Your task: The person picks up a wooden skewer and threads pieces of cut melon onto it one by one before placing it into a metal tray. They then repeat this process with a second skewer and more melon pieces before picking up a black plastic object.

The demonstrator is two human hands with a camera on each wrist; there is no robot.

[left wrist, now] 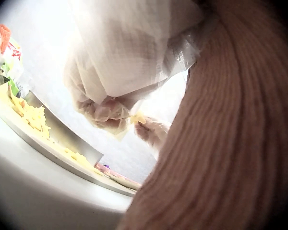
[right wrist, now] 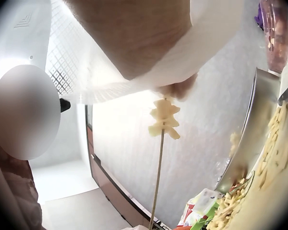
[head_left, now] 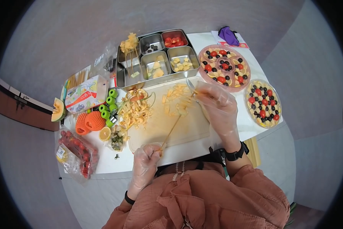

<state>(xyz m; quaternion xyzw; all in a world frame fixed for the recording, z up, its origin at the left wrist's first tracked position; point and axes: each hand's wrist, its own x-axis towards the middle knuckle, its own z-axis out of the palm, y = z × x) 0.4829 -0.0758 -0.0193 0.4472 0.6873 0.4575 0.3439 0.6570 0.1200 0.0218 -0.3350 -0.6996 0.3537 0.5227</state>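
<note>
In the head view my gloved left hand (head_left: 146, 158) grips the lower end of a thin wooden skewer (head_left: 169, 133) that slants up over the cutting board (head_left: 152, 133). Several pale yellow star-shaped fruit pieces (right wrist: 164, 119) are threaded near its upper end. My gloved right hand (head_left: 219, 107) is at that end; in the right wrist view its fingertips (right wrist: 182, 88) pinch at the top of the fruit. The left wrist view shows the curled left hand (left wrist: 103, 112) with a yellow fruit piece (left wrist: 138, 118) at the right fingers. A knife (head_left: 190, 84) lies behind the right hand.
At the back stands a steel tray (head_left: 131, 84) with compartments of cut fruit and finished skewers (head_left: 129, 44). Peel scraps (head_left: 137, 110), green cutters (head_left: 109, 105) and a tomato box (head_left: 78, 150) crowd the left. Two fruit platters (head_left: 205, 82) (head_left: 249, 110) stand right.
</note>
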